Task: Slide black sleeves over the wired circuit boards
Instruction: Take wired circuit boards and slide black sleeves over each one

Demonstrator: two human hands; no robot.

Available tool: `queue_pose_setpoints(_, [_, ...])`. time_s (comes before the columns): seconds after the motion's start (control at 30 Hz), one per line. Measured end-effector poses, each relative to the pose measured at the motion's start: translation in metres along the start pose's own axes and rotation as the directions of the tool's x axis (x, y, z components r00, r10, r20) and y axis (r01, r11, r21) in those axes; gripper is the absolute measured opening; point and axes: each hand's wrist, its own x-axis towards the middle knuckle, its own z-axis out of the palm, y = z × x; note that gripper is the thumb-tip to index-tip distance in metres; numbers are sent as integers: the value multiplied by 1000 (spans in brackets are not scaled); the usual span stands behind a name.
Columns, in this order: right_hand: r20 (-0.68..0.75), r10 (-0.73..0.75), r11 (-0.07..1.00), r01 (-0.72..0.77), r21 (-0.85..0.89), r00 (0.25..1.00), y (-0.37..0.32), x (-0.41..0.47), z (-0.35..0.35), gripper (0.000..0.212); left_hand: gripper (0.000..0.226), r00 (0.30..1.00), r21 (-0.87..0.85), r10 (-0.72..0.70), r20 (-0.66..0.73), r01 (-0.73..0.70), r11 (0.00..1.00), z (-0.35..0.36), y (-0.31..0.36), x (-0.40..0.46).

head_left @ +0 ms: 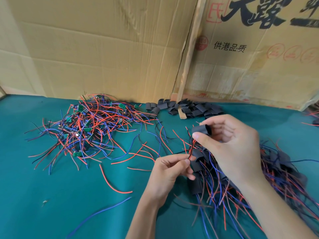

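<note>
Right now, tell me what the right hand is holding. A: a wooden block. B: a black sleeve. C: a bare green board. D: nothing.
B: the right hand pinches a black sleeve between thumb and fingers, while the left hand holds red and black wires below it.

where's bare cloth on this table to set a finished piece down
Bare green cloth fills the near left, bordered by the pile of unsleeved boards behind and the left hand on its right. A smaller strip lies at far left before the cardboard. Crowded: the loose sleeves at the back, and the sleeved pile under the right hand.
</note>
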Motion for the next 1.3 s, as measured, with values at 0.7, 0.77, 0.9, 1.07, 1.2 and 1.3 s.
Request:
queue_pose_setpoints(0.7, [409,-20,983,92,-158,912,-5,26,-14,43,23,999,69,18,-49,-15,997,2,3,-1])
queue_pose_setpoints(0.77, [344,-28,998,47,-46,938,-5,27,-17,43,22,998,70,21,-58,-17,997,2,4,-1])
queue_pose_setpoints(0.9, [297,-25,998,9,56,955,-1,22,-14,45,19,998,80,19,-64,-13,997,3,4,-1])
queue_pose_setpoints(1.07, [282,-16,999,5,40,959,1,18,-12,43,18,997,109,25,-75,-16,994,4,5,-1])
queue_pose_setpoints(1.2, [295,-8,1000,14,-17,956,-1,21,-13,43,19,995,168,31,-92,-15,986,4,3,-1])
queue_pose_setpoints(1.3, [309,-1,998,19,-56,951,-2,23,-12,46,19,994,171,28,-101,-10,985,4,2,-1])
